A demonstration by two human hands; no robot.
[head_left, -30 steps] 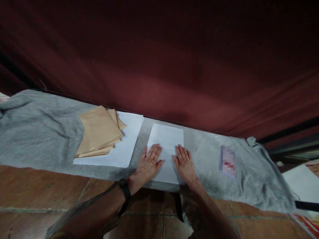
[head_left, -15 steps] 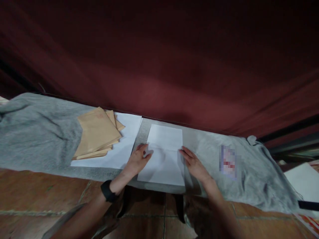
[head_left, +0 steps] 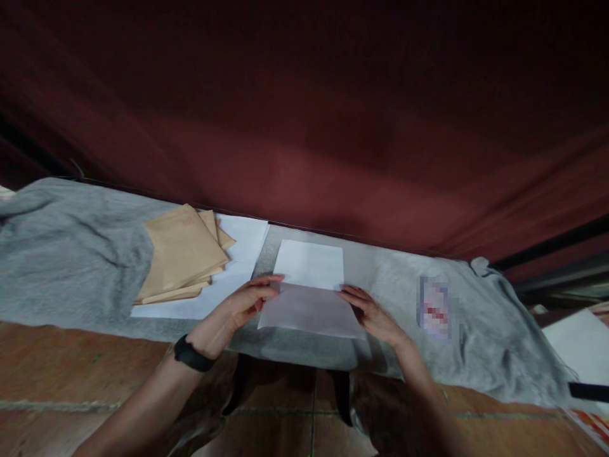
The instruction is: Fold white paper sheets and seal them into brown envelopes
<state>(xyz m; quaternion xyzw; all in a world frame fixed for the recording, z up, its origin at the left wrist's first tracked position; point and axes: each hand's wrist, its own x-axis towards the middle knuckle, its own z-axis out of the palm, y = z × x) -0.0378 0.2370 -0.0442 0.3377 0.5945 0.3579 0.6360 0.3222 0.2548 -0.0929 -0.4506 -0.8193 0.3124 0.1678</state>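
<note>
A white sheet of paper lies on the grey cloth in front of me, with a crease across its middle. Its near half is lifted off the cloth and looks shaded. My left hand pinches the paper's left edge at the crease, with a black band on the wrist. At the right edge, my right hand has its fingers at the crease; they are close together on the paper.
Brown envelopes are piled on larger white sheets to the left. A blurred, pixelated item rests on the cloth at the right. Behind the cloth hangs a dark red curtain. Tiled floor shows at the front.
The near half of the sheet has risen from the cloth and the crease now shows clearly. My left hand has moved slightly left and closed on the edge.
</note>
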